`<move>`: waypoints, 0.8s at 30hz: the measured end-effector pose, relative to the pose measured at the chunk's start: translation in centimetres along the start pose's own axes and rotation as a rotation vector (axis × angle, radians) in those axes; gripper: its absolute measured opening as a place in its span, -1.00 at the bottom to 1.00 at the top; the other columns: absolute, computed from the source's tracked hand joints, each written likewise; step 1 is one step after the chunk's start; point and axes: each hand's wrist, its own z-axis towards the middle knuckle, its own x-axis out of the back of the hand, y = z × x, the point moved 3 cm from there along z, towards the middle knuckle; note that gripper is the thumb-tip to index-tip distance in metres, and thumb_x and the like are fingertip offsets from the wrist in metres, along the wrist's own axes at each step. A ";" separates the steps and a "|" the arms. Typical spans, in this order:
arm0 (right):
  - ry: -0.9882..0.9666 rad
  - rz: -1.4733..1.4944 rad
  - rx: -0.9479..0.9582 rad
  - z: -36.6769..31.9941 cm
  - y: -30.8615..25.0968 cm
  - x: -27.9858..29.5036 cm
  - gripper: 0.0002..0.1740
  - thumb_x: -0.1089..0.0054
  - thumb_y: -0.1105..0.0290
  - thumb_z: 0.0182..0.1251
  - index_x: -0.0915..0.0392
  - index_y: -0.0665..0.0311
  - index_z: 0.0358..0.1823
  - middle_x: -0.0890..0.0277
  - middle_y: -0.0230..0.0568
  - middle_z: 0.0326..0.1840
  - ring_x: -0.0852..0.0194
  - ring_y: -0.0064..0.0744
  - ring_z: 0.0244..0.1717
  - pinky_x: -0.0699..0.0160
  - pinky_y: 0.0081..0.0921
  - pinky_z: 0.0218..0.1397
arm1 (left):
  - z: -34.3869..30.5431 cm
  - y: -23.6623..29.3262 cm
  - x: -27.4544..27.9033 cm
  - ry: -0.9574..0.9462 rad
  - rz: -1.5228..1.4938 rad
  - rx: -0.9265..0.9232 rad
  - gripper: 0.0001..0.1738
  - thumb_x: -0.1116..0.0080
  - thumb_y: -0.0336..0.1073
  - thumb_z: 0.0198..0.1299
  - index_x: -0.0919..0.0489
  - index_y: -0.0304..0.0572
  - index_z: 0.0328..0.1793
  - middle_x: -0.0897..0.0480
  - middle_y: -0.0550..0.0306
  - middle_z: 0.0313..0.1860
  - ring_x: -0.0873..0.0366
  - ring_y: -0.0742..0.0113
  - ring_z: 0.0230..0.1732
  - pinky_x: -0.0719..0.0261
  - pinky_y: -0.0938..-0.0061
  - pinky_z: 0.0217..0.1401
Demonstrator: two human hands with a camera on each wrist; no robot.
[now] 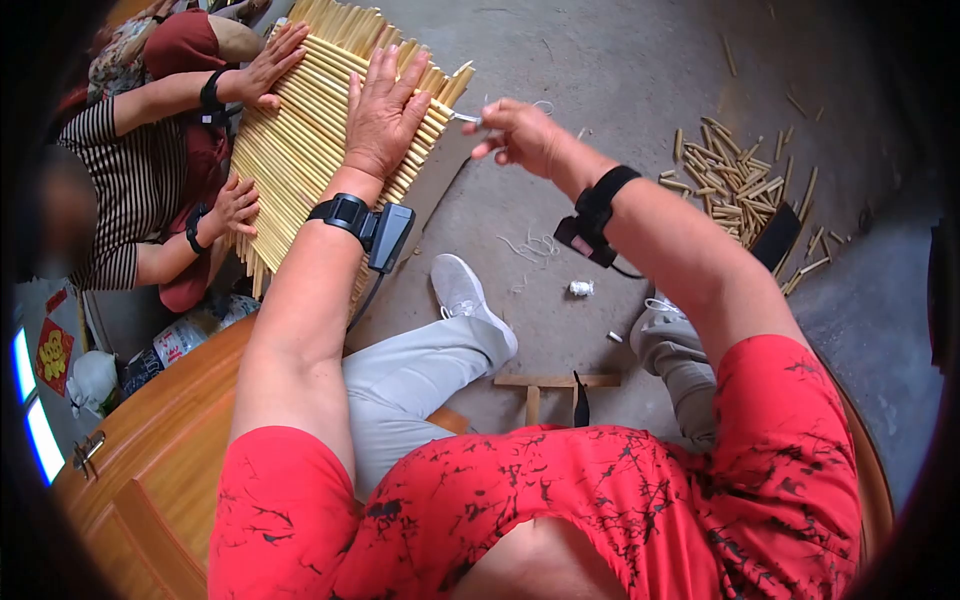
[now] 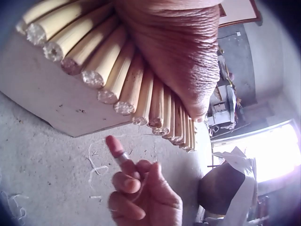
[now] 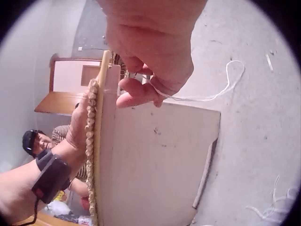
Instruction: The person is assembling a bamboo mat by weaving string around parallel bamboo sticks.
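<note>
A mat of pale stalks (image 1: 300, 140), laid side by side, slants across the upper left of the head view. My left hand (image 1: 385, 120) rests on it near its right edge, fingers spread. Just off that edge, my right hand (image 1: 525, 135) has its fingers bent and pinches a white thread (image 3: 207, 99), which loops out behind it in the right wrist view. A silvery band (image 2: 121, 156) circles one of its fingers. Another person's two hands (image 1: 238, 205) lie on the mat's far left side. Under the stalks is a whitish board (image 3: 160, 155).
Cut stalk pieces (image 1: 735, 175) are heaped on the floor at right. A small white bundle (image 1: 581, 288) and loose thread scraps (image 1: 535, 247) lie between my feet. A low wooden frame (image 1: 555, 381) stands before me, and a wooden panel (image 1: 160, 440) fills the lower left.
</note>
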 end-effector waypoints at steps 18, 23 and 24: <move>0.302 -0.050 0.365 1.5 -1.6 -2.6 -0.81 0.10 0.26 0.36 -0.26 0.24 -0.21 -0.45 -0.24 -0.35 -0.44 -0.50 -0.60 -0.38 -0.58 -0.61 | -0.4 -0.2 -0.3 0.046 0.015 -0.012 -0.48 0.23 0.07 0.27 -0.21 0.40 0.38 -0.13 0.05 0.41 0.05 0.11 0.45 0.26 -0.02 0.43; 0.322 -0.122 0.237 0.1 1.0 -4.1 -0.84 0.16 0.27 0.40 -0.24 0.21 -0.22 -0.44 -0.28 -0.35 -0.49 -0.53 -0.55 -0.40 -0.61 -0.60 | -0.1 -0.3 -0.4 0.009 0.025 -0.023 -0.47 0.23 0.08 0.27 -0.21 0.37 0.38 -0.12 0.04 0.41 0.06 0.11 0.45 0.27 -0.01 0.43; 0.254 -0.094 0.196 -0.4 0.9 -4.0 -0.84 0.13 0.28 0.39 -0.26 0.21 -0.24 -0.43 -0.31 -0.41 -0.47 -0.55 -0.57 -0.37 -0.64 -0.61 | -0.1 -0.3 -0.4 0.008 0.014 -0.022 -0.47 0.24 0.08 0.27 -0.21 0.37 0.38 -0.12 0.05 0.41 0.06 0.11 0.45 0.28 -0.01 0.43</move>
